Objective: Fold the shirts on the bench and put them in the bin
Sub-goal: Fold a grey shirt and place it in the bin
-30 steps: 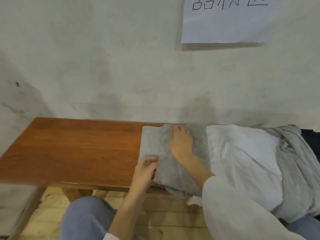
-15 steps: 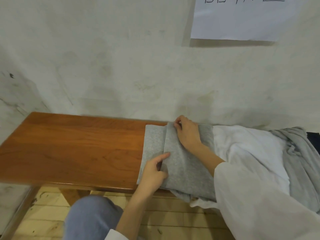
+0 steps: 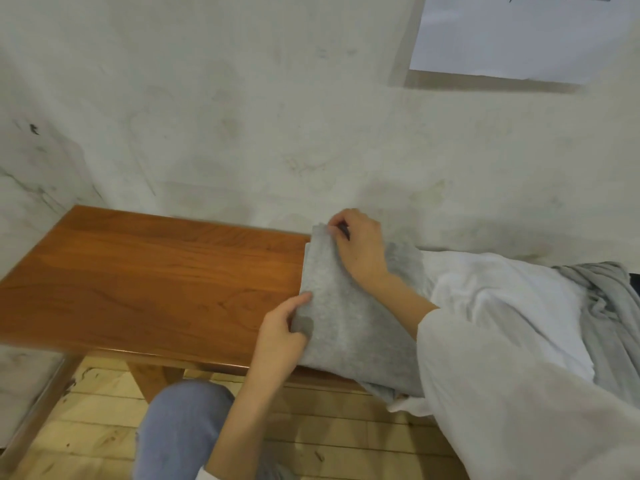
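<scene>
Head view, single frame. Wooden counter (image 3: 138, 278) stands against a stained pale wall (image 3: 242, 116); its left half is bare wood. The grey shirt (image 3: 349, 317) lies on the right part of the counter, folded lengthwise into a narrow strip that runs from the wall side to the near edge. Its near end droops over that edge. Left hand (image 3: 280, 337) pinches the strip's left edge close to the near side: thumb on top of the cloth, the other fingers curled under it. Right hand (image 3: 360, 251) is at the far end by the wall, fingers curled, pinching the upper corner of the top layer, which stands slightly lifted off the counter. Right forearm lies across the strip; its white sleeve (image 3: 502, 393) covers the strip's lower right part. Just beside the grey shirt, to the right and touching it, a white shirt (image 3: 502, 306) lies loosely spread. Further right, a crumpled grey garment (image 3: 609, 313) rests against the white one. A paper sheet (image 3: 519, 36) with dark strokes hangs on the wall above; the writing is cut off. Below the counter: plank floor (image 3: 86, 427) and a knee in blue denim (image 3: 180, 427).
</scene>
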Motion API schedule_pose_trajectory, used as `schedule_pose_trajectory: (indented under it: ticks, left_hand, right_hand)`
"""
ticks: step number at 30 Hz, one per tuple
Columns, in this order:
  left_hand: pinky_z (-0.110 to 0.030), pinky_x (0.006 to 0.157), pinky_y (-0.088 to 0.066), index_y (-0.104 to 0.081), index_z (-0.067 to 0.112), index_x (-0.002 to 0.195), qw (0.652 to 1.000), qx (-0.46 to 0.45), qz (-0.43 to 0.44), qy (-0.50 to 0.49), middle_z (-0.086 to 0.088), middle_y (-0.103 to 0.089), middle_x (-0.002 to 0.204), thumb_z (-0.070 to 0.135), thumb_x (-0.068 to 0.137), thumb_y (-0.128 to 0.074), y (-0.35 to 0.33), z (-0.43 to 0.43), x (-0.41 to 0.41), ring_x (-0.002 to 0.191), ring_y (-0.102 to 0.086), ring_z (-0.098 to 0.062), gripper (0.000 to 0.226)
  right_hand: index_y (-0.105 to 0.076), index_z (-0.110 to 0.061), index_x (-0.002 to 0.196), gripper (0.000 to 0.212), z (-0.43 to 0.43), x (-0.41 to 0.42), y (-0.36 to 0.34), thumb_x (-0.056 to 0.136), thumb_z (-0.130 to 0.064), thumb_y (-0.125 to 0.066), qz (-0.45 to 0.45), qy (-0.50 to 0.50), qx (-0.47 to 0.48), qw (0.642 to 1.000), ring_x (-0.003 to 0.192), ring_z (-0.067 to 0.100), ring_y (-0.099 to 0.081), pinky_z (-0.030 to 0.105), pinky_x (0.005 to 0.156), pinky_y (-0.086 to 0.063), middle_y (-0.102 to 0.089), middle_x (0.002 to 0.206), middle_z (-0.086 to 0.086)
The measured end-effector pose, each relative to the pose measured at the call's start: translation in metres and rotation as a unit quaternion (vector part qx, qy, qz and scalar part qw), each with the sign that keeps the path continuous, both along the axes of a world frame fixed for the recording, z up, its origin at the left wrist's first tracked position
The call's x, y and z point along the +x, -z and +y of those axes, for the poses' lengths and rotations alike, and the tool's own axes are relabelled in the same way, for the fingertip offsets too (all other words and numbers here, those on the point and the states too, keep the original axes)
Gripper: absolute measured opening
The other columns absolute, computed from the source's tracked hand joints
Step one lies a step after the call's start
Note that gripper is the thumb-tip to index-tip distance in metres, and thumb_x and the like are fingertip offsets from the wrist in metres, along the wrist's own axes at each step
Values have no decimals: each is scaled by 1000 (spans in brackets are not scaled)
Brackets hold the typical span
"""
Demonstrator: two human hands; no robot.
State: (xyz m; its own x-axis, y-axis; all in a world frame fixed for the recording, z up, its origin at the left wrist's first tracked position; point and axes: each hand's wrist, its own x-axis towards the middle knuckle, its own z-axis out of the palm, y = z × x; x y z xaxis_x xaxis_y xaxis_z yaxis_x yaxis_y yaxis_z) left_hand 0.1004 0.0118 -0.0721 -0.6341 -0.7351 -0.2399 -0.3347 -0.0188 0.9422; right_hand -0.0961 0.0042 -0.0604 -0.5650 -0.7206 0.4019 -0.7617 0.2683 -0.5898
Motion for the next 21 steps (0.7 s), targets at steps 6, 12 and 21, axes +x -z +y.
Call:
schedule_pose_trajectory:
  ticks: [6, 12, 21]
  left_hand:
    - [-23, 94, -42, -52, 20, 129, 994, -87, -66, -19, 4, -45, 132, -11, 80, -49, -2, 16, 3, 122, -45, -14, 58]
    - [-46, 115, -16, -44, 19, 140, 933, -316, -173, 1, -12, -19, 157, 13, 92, -49, -3, 48, -29, 145, -14, -32, 49]
    - [-62, 108, -7, -30, 22, 148, 846, -405, -299, 176, -9, -30, 153, 56, 89, -21, 37, 58, -86, 141, -27, -37, 69]
  right_hand:
    - [-59, -14, 111, 20, -11, 13, 29, 98, -23, -46, 20, -29, 139, 990, 108, 23, -51, 34, 93, -34, -59, 114, 4]
    - [-52, -3, 129, 36, 53, 1, 8, 96, -13, -42, 23, 28, 133, 990, 133, 34, -36, 39, 110, -26, -47, 137, 16]
    - [3, -19, 152, 59, 105, -15, 39, 102, -43, -17, 11, 74, 354, 932, 146, 24, 13, 47, 118, 5, 11, 160, 5]
